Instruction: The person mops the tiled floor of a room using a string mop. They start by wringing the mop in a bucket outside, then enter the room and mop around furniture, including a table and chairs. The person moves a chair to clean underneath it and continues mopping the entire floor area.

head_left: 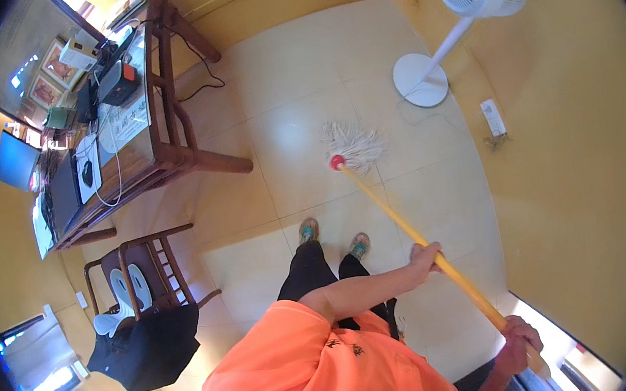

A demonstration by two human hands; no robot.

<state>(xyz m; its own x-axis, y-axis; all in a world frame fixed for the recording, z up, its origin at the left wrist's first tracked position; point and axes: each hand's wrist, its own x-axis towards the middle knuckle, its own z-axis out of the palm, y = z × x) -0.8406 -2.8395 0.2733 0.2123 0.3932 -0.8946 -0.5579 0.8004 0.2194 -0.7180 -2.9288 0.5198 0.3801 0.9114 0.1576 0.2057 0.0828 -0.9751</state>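
A mop slants across the view, its yellow handle (469, 290) running from the lower right up to a red joint (337, 162). The white string mop head (356, 144) lies spread on the tiled floor, ahead of my feet. My left hand (425, 257), its bare arm reaching across my orange shirt, is closed around the handle partway along. Lower down, close to the handle's end, my right hand (521, 341) is wrapped round it as well.
A white pedestal fan (423, 81) stands ahead on the right, near a white wall socket (493, 117). Along the left is a wooden desk (164, 156) with a dangling black cable (201, 70). Behind it stands a wooden chair (170, 268) with a black umbrella (150, 354).
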